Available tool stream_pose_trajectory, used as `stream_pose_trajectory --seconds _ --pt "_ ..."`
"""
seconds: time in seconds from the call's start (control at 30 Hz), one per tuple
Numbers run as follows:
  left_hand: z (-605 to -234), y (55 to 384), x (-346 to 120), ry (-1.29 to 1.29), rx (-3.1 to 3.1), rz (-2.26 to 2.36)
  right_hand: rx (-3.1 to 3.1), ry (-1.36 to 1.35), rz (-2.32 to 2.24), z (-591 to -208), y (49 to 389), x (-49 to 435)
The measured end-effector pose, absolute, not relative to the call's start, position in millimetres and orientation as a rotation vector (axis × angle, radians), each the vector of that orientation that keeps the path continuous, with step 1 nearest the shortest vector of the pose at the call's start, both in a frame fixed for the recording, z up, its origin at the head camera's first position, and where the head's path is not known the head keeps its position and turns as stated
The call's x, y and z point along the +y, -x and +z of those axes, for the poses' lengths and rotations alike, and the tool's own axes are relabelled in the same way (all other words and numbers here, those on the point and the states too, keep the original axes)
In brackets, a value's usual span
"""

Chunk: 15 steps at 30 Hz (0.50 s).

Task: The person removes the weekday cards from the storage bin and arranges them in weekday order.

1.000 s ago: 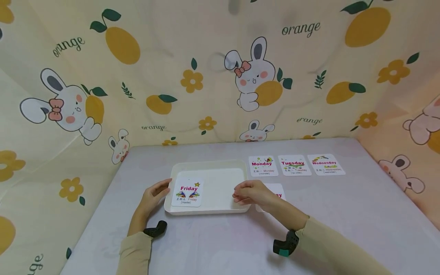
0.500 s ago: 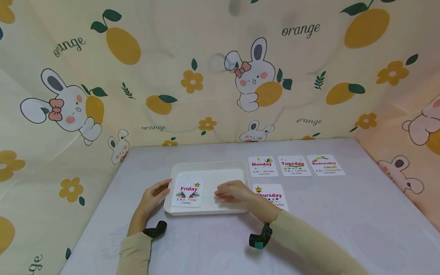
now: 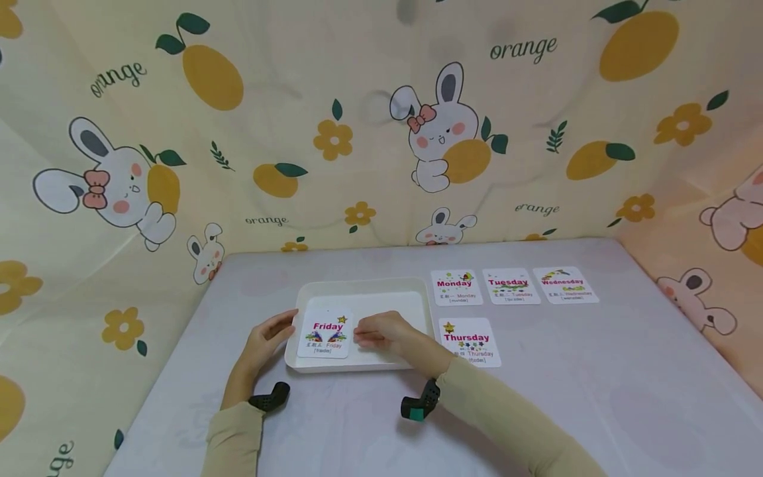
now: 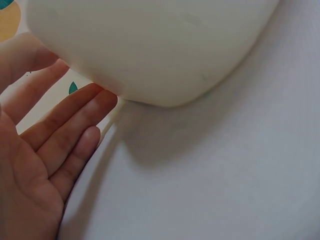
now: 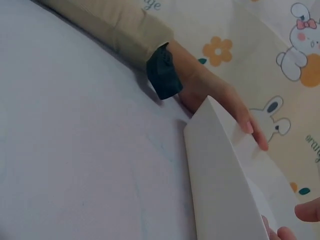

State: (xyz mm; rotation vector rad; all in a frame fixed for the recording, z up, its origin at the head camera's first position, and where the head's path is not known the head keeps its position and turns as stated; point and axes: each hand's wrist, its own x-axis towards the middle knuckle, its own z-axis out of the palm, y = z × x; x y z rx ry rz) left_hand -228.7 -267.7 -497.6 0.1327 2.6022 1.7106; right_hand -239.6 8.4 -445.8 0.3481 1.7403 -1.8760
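In the head view a white tray point(image 3: 387, 366) lies on the table with a "Friday" card point(image 3: 324, 334) at its left end. My left hand point(image 3: 262, 344) rests its fingers against the tray's left side; the left wrist view has these fingers point(image 4: 85, 112) extended, tips at the tray wall point(image 4: 165, 60). Over the tray, my right hand point(image 3: 387, 333) has bent fingers, tips just right of the "Friday" card. Its thumb point(image 5: 307, 211) and fingers stand apart in the right wrist view, with nothing visible between them. A "Thursday" card point(image 3: 467, 341) lies right of the tray, partly behind my right forearm.
A row along the back right of the table holds "Monday" point(image 3: 456, 289), "Tuesday" point(image 3: 511, 288) and "Wednesday" point(image 3: 565, 286) cards. Behind the table hangs a cloth backdrop point(image 3: 357, 86) printed with rabbits and oranges; it also encloses both sides.
My right hand has moved left from the tray's right edge to beside the "Friday" card, uncovering most of the "Thursday" card. The left hand has stayed at the tray's left side.
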Motion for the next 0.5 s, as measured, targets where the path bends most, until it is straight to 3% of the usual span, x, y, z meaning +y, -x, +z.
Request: stream_pose_trajectory --seconds 0.5 --pt "-493.7 226.8 -264.3 -0.084 2.587 1.704 1.741 -0.41 -1.879 -449.0 243.4 1.5"
